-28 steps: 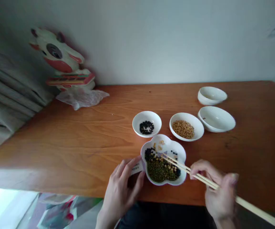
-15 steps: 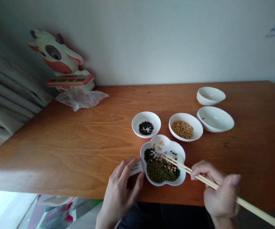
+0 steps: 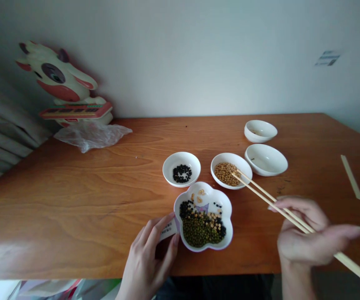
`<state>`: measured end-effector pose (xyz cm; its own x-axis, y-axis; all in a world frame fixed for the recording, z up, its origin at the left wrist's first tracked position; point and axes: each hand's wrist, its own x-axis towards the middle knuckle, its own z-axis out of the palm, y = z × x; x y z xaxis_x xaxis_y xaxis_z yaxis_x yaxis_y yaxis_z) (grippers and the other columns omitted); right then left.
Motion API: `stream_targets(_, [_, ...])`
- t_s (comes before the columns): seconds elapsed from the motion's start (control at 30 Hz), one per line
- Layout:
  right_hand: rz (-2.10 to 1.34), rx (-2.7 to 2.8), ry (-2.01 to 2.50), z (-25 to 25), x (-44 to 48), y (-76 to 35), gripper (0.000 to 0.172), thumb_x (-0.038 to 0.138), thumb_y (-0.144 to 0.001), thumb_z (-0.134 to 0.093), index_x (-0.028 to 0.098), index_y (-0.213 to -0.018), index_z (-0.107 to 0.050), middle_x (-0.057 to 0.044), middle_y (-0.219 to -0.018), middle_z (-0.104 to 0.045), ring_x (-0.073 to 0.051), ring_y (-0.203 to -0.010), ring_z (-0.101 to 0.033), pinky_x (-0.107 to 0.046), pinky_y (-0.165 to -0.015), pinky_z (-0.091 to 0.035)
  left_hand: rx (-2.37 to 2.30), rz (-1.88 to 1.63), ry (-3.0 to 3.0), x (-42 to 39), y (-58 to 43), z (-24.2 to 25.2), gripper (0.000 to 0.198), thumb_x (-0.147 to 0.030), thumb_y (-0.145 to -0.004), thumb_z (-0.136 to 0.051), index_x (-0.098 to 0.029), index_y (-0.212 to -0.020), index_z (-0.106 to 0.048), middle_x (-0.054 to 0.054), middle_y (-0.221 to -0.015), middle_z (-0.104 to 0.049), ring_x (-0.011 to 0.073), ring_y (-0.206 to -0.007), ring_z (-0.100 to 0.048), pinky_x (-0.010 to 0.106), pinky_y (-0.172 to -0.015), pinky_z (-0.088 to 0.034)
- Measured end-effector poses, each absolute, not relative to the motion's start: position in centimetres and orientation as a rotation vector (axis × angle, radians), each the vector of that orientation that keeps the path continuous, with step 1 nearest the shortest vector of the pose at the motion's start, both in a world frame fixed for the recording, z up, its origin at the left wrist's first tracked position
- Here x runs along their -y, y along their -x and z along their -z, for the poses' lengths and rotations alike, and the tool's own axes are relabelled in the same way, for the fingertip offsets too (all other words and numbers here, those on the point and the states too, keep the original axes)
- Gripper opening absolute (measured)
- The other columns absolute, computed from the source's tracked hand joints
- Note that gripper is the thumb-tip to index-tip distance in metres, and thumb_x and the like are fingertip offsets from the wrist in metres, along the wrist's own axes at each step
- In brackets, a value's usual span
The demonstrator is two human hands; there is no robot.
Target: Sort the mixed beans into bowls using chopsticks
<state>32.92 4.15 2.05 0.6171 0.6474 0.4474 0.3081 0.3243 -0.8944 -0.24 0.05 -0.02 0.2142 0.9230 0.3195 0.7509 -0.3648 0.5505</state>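
My right hand (image 3: 307, 237) grips a pair of wooden chopsticks (image 3: 267, 196), whose tips hang over the small white bowl of tan beans (image 3: 231, 170). My left hand (image 3: 150, 254) rests on the table edge, fingers apart, touching the left rim of a flower-shaped white dish (image 3: 226, 208) that holds mixed green, black and tan beans. A white label sticks out from under that dish by my fingers. Behind the dish stands a small white bowl of black beans (image 3: 181, 166).
Two more white bowls (image 3: 265, 160) (image 3: 260, 130) stand at the right rear. A paper chopstick sleeve (image 3: 351, 177) lies far right. A cow-shaped toy (image 3: 63, 87) and crumpled clear plastic (image 3: 89, 133) sit at the back left by the wall.
The chopstick tips left the flower-shaped dish and moved back and right to the bowl of tan beans. The view shifted a little. My left hand stayed at the dish.
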Motion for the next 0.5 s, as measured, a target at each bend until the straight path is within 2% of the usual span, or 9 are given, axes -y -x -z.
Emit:
stream_targets(0.17, [-0.316,1.017,1.137,-1.8,-3.2,-31.8,0.085,0.079,-0.104,-0.022,0.023,-0.066,-0.074,-0.007,-0.060,-0.068,-0.026,-0.069,-0.066,-0.040,-0.068,-0.049,-1.560,-0.916,-2.224,-0.1,0.1,-0.1,0.040,-0.034,-0.106,-0.062,-0.028,-0.146,-0.058,0.007,-0.119,-0.075,0.0217,-0.100,-0.078,0.031,-0.085,-0.066])
stream_targets(0.33, [-0.612,1.226,1.158,-1.6,-1.6,-28.9,0.087,0.078,-0.105,-0.019,0.024,-0.068,-0.075,-0.006,-0.065,-0.067,-0.023,-0.068,-0.063,-0.034,-0.062,-0.048,-1.571,-0.902,-2.199,-0.2,0.1,-0.3,0.041,-0.033,-0.105,-0.062,-0.028,-0.146,-0.059,0.007,-0.120,-0.076,0.0224,-0.102,-0.078,0.032,-0.087,-0.066])
stream_targets(0.5, [-0.732,1.302,1.193,-0.9,-1.5,-27.2,0.086,0.077,-0.105,-0.014,0.023,-0.070,-0.071,-0.005,-0.066,-0.064,-0.021,-0.065,-0.060,-0.034,-0.060,-0.047,-1.576,-0.885,-2.185,0.0,0.1,-0.3,0.040,-0.033,-0.105,-0.062,-0.028,-0.146,-0.060,0.008,-0.120,-0.075,0.0228,-0.102,-0.078,0.032,-0.087,-0.066])
